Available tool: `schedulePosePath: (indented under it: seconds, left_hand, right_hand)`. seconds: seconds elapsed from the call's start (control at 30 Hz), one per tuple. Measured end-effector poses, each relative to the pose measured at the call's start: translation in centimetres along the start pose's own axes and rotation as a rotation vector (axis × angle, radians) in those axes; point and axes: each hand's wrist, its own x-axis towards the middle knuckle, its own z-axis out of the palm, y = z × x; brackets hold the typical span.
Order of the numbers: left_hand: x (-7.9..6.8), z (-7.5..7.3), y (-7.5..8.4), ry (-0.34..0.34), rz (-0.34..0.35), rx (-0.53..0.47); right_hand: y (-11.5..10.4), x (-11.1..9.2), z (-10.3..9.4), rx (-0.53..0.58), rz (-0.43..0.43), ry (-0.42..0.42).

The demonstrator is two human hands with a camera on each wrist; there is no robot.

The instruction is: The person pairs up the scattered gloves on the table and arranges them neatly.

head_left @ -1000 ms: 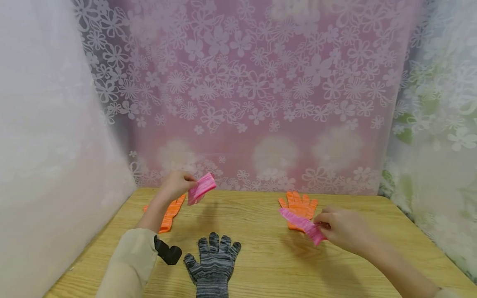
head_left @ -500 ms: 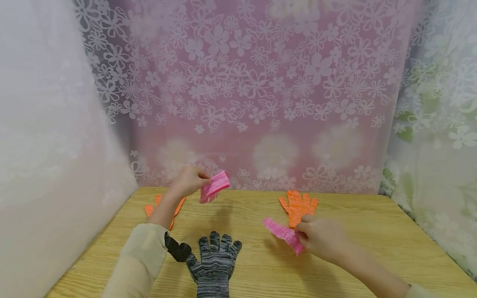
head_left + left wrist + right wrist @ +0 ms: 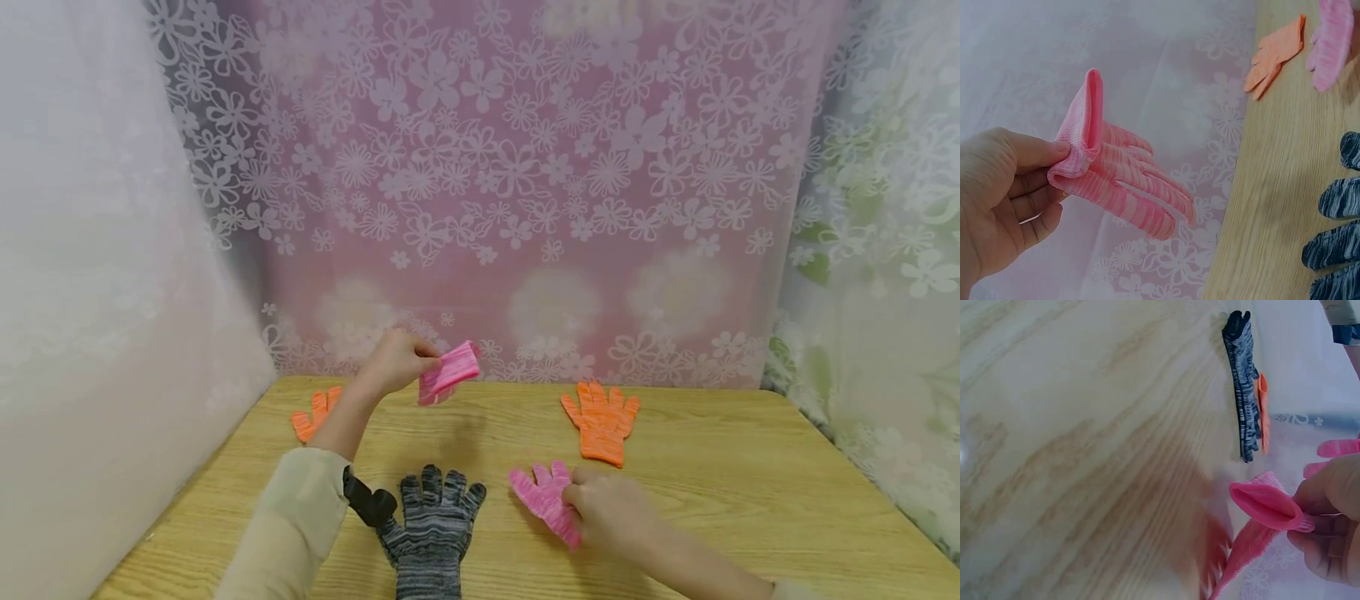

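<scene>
By its cuff, my left hand (image 3: 401, 362) pinches a pink knit glove (image 3: 1129, 178) in the air; in the left wrist view its fingers hang down and away. My right hand (image 3: 611, 512) pinches the cuff edge of a second pink glove (image 3: 546, 500), held low over the table with its fingers pointing up and left in the head view. The right wrist view shows this glove's cuff opening (image 3: 1266, 505). Between the two arms lies a grey-and-black striped glove (image 3: 431, 537), flat with fingers pointing away from me.
At the back right of the wooden table (image 3: 712, 467) an orange glove (image 3: 602, 423) lies flat. Another orange glove (image 3: 318, 412) at the back left is partly hidden by my left forearm. A pink floral curtain (image 3: 510, 208) hangs behind the table.
My left hand has moved right with its pink glove, away from the left orange glove. My right hand has come left and nearer with the other, uncovering the right orange glove.
</scene>
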Motion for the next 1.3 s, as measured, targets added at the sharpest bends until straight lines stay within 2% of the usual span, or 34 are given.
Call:
schedulePosePath:
  seconds: [0.23,0.43,0.57,0.8,0.97,1.13,1.3]
  left_hand:
    - [-0.2,0.5,1.1,-0.006,0.018,-0.003]
    - [-0.1,1.3,2.2,-0.051,0.023,-0.018]
    - [-0.1,2.0,2.7,-0.077,0.055,-0.015]
    - [-0.3,3.2,3.5,-0.111,0.104,-0.01]
    - [-0.5,3.7,3.8,-0.137,0.122,-0.001]
    - [-0.7,4.3,4.2,-0.169,0.14,0.029]
    - [-1.0,4.9,4.4,-0.193,0.189,0.01]
  right_hand:
    - [-0.3,-0.4,1.4,0.165,0.002,-0.107]
    - [-0.5,-0.3,2.0,0.324,0.069,-0.147]
    - [-0.5,-0.4,2.4,0.402,0.099,-0.179]
    - [-0.6,-0.9,3.5,0.4,0.079,-0.169]
    - [-0.8,-1.1,3.6,0.401,0.086,-0.219]
    - [-0.9,-1.3,3.5,0.35,0.035,-0.229]
    - [-0.9,-1.4,3.4,0.307,0.013,-0.289]
